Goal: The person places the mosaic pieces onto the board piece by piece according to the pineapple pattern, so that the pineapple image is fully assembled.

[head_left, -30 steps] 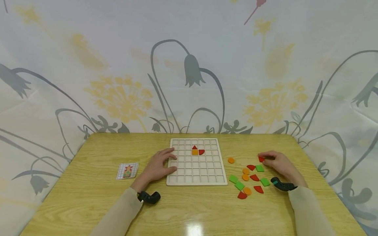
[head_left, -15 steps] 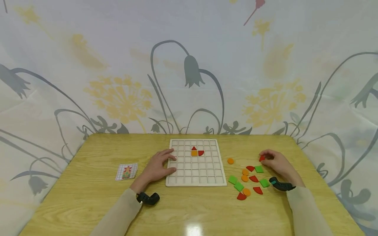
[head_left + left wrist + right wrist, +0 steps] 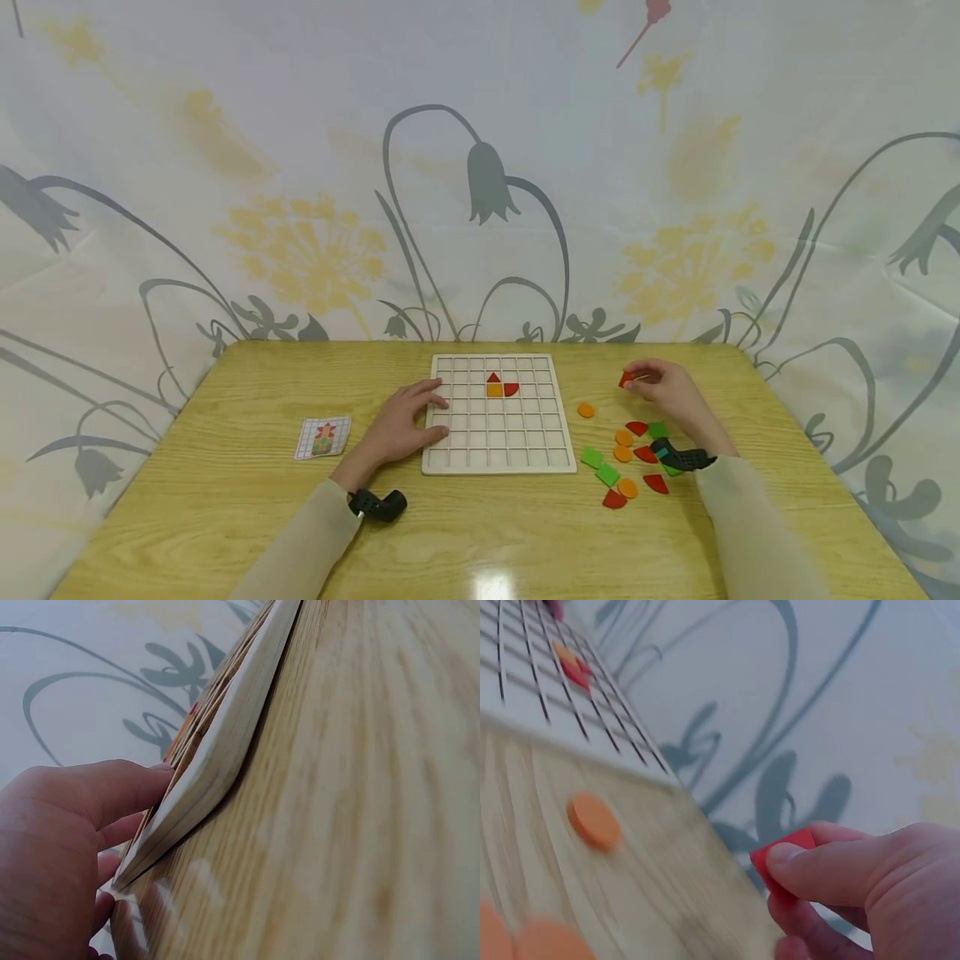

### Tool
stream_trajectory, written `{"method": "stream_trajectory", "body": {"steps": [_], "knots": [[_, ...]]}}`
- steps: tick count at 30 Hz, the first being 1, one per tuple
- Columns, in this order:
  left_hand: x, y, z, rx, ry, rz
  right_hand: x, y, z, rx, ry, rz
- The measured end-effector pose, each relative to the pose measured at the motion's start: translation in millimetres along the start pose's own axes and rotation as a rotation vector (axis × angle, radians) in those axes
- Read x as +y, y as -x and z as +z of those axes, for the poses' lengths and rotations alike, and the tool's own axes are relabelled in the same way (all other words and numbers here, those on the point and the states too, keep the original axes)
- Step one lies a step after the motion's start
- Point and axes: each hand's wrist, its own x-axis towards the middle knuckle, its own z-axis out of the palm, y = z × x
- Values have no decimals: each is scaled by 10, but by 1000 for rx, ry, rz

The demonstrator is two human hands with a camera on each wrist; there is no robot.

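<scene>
My left hand (image 3: 401,421) rests on the left edge of a white grid board (image 3: 498,442); its fingers reach over the frame, and the thumb lies on the rim in the left wrist view. On the board sit a red triangle (image 3: 493,377), an orange square (image 3: 495,390) under it, and a red quarter-circle (image 3: 512,389) to the square's right. Right of the board, my right hand (image 3: 671,396) pinches a small red tile (image 3: 799,840) between thumb and fingers, raised above the table. Thumb and fingers partly hide the tile's outline.
Below and beside the right hand lie several loose pieces: orange discs (image 3: 586,410), green squares (image 3: 592,457) and red quarter-circles (image 3: 656,484). The right wrist camera (image 3: 678,457) covers part of some. A gridded paper card (image 3: 322,438) with a coloured figure lies left of the left hand.
My right hand has picked up the red tile and moved left with it, toward the board. The left hand stays at the board's edge.
</scene>
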Motion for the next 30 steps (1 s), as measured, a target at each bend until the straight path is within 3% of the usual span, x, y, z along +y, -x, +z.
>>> {"method": "stream_trajectory", "body": {"steps": [6, 16, 30], "knots": [[-6, 4, 8, -3, 9, -4, -133, -190, 343, -48, -184, 19], [9, -6, -19, -1, 9, -5, -345, -455, 917, -41, -285, 29], [25, -2, -29, 1, 4, -7, -606, -666, 1608, -50, -247, -72]]}}
